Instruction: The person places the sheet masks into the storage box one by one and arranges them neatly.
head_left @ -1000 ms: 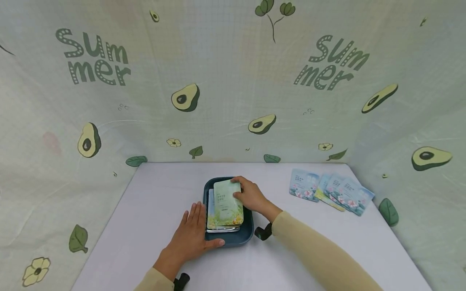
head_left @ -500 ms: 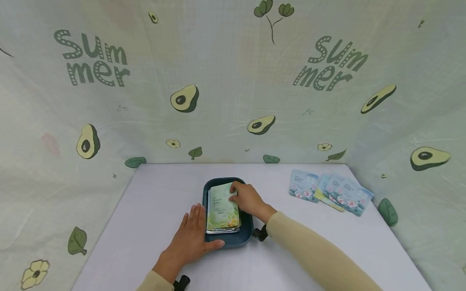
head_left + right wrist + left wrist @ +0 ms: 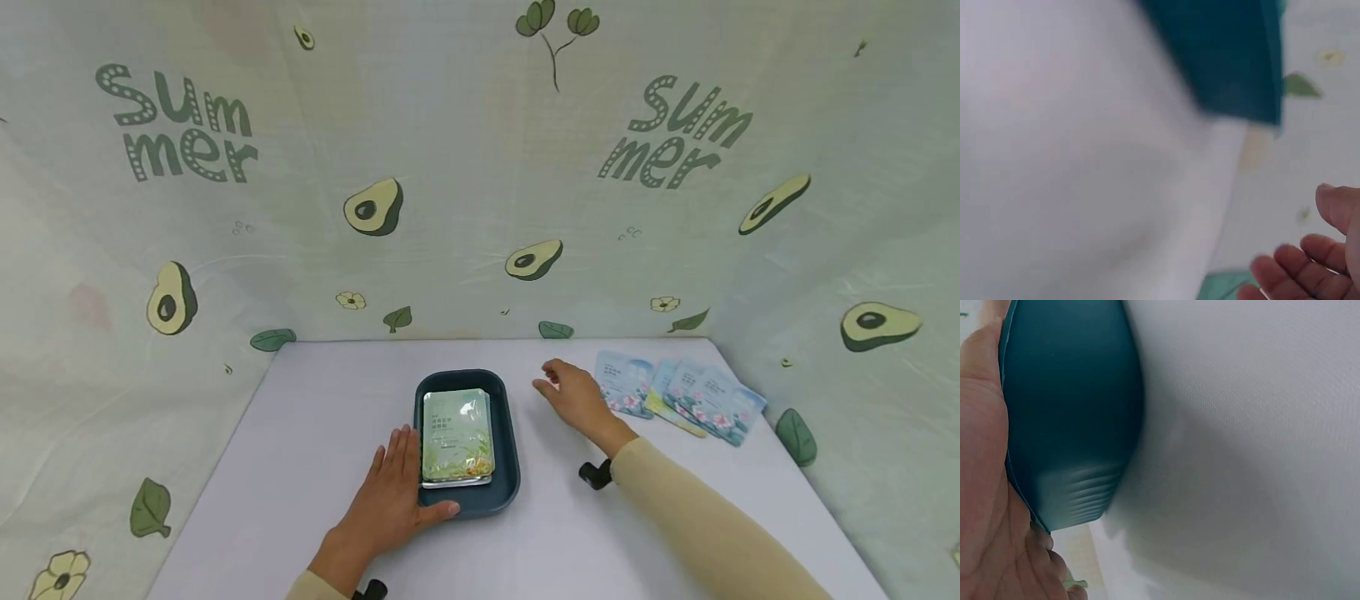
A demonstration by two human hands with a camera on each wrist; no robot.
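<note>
A dark blue tray (image 3: 504,467) holds a neat stack of sachets, with a pale green flowered sachet (image 3: 457,433) on top. My left hand (image 3: 382,496) rests against the tray's near-left corner, fingers straight and thumb along the front rim; in the left wrist view the palm (image 3: 982,462) touches the rim. My right hand (image 3: 577,404) is in the air between the tray and the loose sachets, fingers loosely bent and holding nothing. In the right wrist view its fingers (image 3: 1304,269) are apart from the tray.
At the back right lie several overlapping sachets, a blue flowered one (image 3: 624,383) on the left and another blue one (image 3: 723,404) at the right end. A patterned cloth (image 3: 450,125) hangs behind the white table (image 3: 315,392).
My right hand has let go of the green sachet, which now lies on the stack in the tray, and has moved right toward the loose sachets. My left hand has stayed at the tray.
</note>
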